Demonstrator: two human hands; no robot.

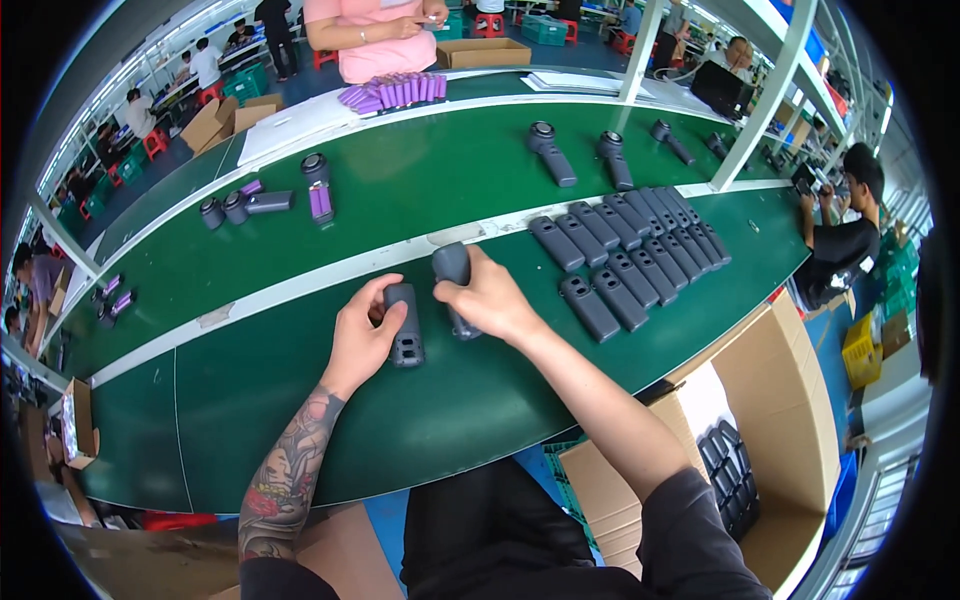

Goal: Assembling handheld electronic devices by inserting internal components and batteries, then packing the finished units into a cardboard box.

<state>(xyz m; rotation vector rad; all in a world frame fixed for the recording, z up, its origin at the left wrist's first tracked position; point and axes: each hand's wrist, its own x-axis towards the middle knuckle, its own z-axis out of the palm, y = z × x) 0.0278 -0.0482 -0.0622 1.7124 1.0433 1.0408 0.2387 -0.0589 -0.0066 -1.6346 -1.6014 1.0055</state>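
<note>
My left hand (360, 335) grips a dark grey plastic handle shell (404, 320) by its sides, just over the green work table (270, 400). Small openings show at the shell's near end. To its right, my right hand (490, 295) is closed around a dark grey handheld device body (452, 264) with a rounded top; its lower part pokes out under my fingers. The two pieces are apart. Rows of similar grey handle shells (615, 300) lie on the table to the right of my right hand.
Beyond a pale rail, a green conveyor belt (420, 185) carries grey devices (553, 155), some with purple battery cells (320, 202). Purple cells (400, 92) lie bundled on the far side, by a person in pink (372, 40). A cardboard box (790, 430) of dark parts stands at right.
</note>
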